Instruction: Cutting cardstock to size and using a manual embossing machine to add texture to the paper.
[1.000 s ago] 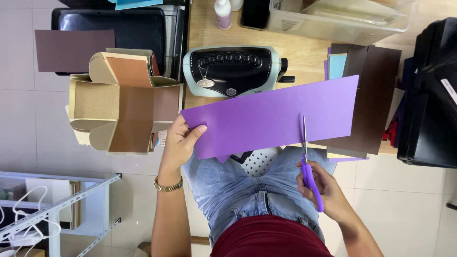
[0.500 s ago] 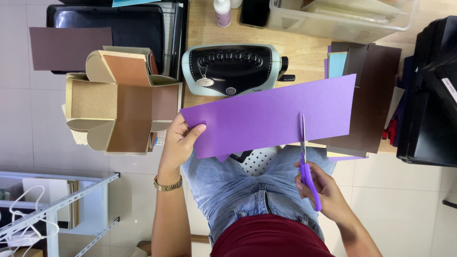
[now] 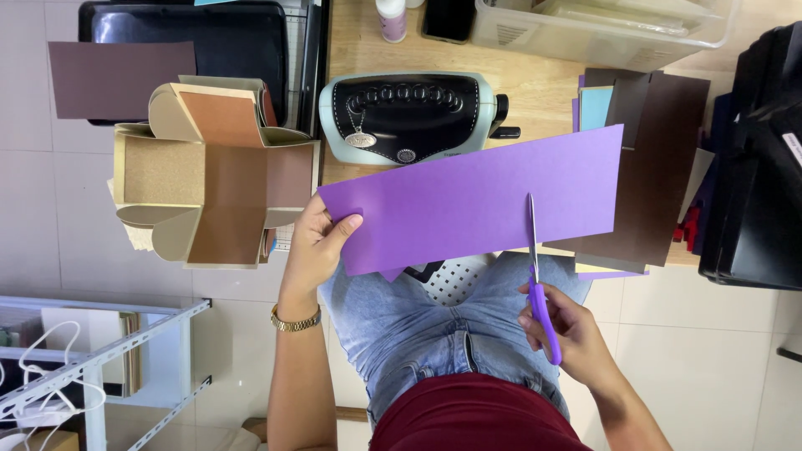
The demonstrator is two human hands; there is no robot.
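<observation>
A long purple sheet of card [image 3: 468, 200] is held flat above my lap. My left hand [image 3: 316, 247] pinches its left end, thumb on top. My right hand [image 3: 568, 330] grips purple-handled scissors [image 3: 539, 284]; the blades stand upright across the sheet's lower edge, near its right third, partway into the card.
A pale blue and black die-cutting machine [image 3: 409, 113] sits on the wooden desk [image 3: 535, 79] behind the sheet. A brown and gold unfolded card box [image 3: 209, 171] lies left. Stacked brown and blue card [image 3: 647, 159] lies right, with black cases [image 3: 752, 159] beyond. A white wire rack [image 3: 92, 351] stands lower left.
The scissor blades have moved slightly further up into the purple sheet. Both hands hold about the same places.
</observation>
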